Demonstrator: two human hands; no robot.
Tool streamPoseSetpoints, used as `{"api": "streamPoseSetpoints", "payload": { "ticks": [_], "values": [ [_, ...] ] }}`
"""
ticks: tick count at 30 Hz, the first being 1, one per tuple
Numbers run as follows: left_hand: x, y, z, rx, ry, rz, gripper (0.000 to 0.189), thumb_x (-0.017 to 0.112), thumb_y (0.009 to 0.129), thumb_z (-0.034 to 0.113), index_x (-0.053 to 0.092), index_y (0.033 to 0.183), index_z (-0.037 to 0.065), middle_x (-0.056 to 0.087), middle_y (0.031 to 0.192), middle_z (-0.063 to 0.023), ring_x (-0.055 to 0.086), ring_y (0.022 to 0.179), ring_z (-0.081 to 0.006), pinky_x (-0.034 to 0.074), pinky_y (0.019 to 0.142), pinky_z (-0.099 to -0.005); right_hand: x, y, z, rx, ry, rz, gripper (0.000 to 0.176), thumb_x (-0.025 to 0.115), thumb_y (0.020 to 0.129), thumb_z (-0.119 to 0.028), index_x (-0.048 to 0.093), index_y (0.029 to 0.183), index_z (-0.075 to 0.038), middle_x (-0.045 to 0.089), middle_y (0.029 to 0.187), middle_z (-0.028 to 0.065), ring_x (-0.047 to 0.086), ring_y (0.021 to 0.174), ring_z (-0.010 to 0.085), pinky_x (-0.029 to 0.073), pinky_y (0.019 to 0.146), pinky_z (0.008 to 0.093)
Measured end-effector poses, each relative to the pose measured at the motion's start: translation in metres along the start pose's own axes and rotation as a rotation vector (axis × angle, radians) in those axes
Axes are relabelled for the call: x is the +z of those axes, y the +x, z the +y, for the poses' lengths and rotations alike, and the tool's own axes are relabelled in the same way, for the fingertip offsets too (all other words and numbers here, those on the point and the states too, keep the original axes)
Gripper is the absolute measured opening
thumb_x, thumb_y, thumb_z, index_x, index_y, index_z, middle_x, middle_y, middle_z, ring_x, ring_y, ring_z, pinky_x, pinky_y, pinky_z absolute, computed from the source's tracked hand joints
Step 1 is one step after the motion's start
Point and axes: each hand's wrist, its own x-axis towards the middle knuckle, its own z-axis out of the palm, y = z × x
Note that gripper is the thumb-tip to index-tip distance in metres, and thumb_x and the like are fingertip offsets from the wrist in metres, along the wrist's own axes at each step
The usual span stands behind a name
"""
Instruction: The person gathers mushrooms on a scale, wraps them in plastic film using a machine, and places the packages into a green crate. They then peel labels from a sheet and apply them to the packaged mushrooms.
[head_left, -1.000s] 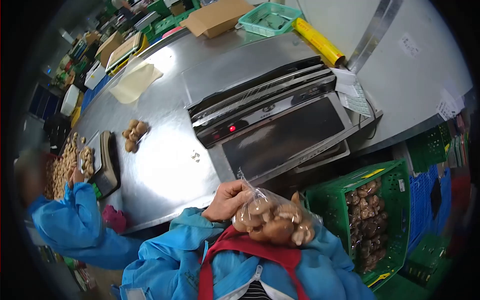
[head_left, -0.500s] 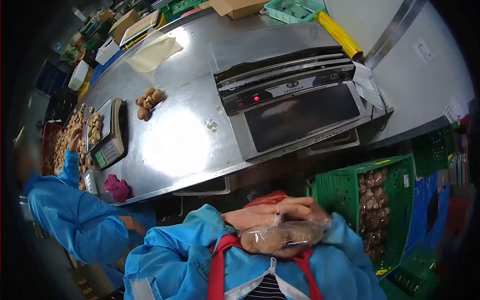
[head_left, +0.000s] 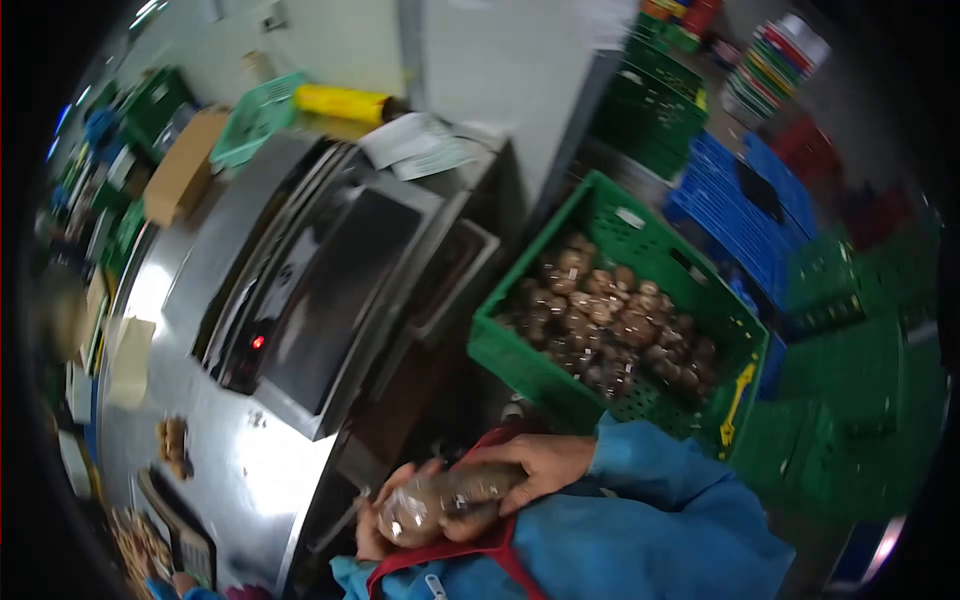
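Note:
Close to my chest, both hands hold a plastic-wrapped pack of mushrooms (head_left: 425,508), its clear film shining under the light. My left hand (head_left: 372,528) curls round the pack's left end. Across its right end lies my right hand (head_left: 545,465), thumb below and fingers over the top. In front of me to the right, a green crate (head_left: 530,368) holds several more wrapped mushroom packs (head_left: 600,310).
A film-wrapping machine (head_left: 335,290) with a red light stands on the steel table (head_left: 215,500). Loose mushrooms (head_left: 173,445) and a scale (head_left: 190,540) are at left, beside a co-worker's hand (head_left: 183,582). Blue crates (head_left: 725,200) stand behind the green crate.
My view has swung right, bringing the green crate to the middle. The mushroom pack stays in my hands, and my left hand now grips its left end.

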Motion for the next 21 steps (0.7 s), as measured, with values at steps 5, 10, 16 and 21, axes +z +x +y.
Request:
{"api": "streamPoseSetpoints", "payload": {
  "ticks": [5, 10, 16, 21],
  "values": [
    [0.045, 0.081, -0.022, 0.223, 0.818, -0.137, 0.059, 0.039, 0.092, 0.047, 0.034, 0.133, 0.005, 0.044, 0.128, -0.0143, 0.046, 0.117, -0.0275, 0.038, 0.098, -0.0404, -0.008, -0.042, 0.042, -0.119, 0.298, 0.56, 0.059, 0.064, 0.084, -0.019, 0.034, 0.131, -0.003, 0.047, 0.12, 0.0098, 0.044, 0.112, 0.0143, 0.04, 0.091, 0.0284],
    [0.138, 0.155, -0.097, 0.277, 0.615, -0.278, 0.035, 0.045, 0.094, 0.017, 0.042, 0.124, 0.0, 0.052, 0.117, -0.0107, 0.051, 0.108, -0.0184, 0.041, 0.092, -0.0321, -0.038, -0.11, 0.017, -0.389, 0.589, 0.899, 0.083, 0.073, 0.072, -0.002, 0.021, 0.137, -0.004, 0.039, 0.13, 0.0105, 0.04, 0.119, 0.0168, 0.041, 0.095, 0.0342],
    [0.156, 0.218, -0.226, -0.07, 0.823, -0.54, 0.037, 0.048, 0.092, 0.014, 0.044, 0.126, 0.0, 0.049, 0.125, -0.012, 0.048, 0.114, -0.0199, 0.038, 0.096, -0.0321, -0.043, -0.242, 0.094, 0.01, 0.59, 1.475, 0.055, 0.068, 0.077, -0.013, 0.042, 0.124, -0.001, 0.056, 0.111, 0.0076, 0.055, 0.099, 0.0162, 0.046, 0.086, 0.0309],
    [0.141, 0.219, -0.199, -0.305, 0.835, -0.601, 0.029, 0.05, 0.092, 0.013, 0.053, 0.117, -0.001, 0.062, 0.105, -0.0121, 0.059, 0.098, -0.0199, 0.044, 0.09, -0.0322, 0.005, -0.308, 0.225, 0.287, 0.465, 1.622, 0.049, 0.068, 0.079, -0.016, 0.046, 0.121, -0.002, 0.058, 0.107, 0.0062, 0.056, 0.093, 0.014, 0.047, 0.08, 0.0302]
  ]
}}
